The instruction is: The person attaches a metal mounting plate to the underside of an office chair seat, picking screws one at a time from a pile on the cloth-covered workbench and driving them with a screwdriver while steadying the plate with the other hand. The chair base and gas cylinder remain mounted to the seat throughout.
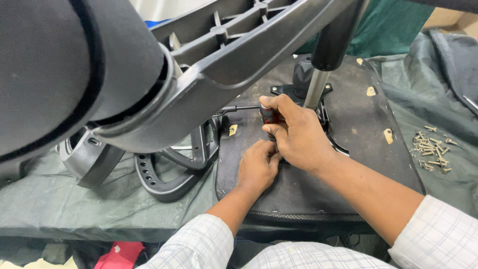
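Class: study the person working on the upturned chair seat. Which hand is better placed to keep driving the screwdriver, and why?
Probably the right hand: it is wrapped around the screwdriver handle. The left hand is lower, fingers pressed against the chair seat, off the tool.

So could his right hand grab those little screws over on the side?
Probably yes, but not right away. The pile of screws lies uncovered on the green cloth with nothing between. But the right hand is gripping a screwdriver, so it would have to let go first.
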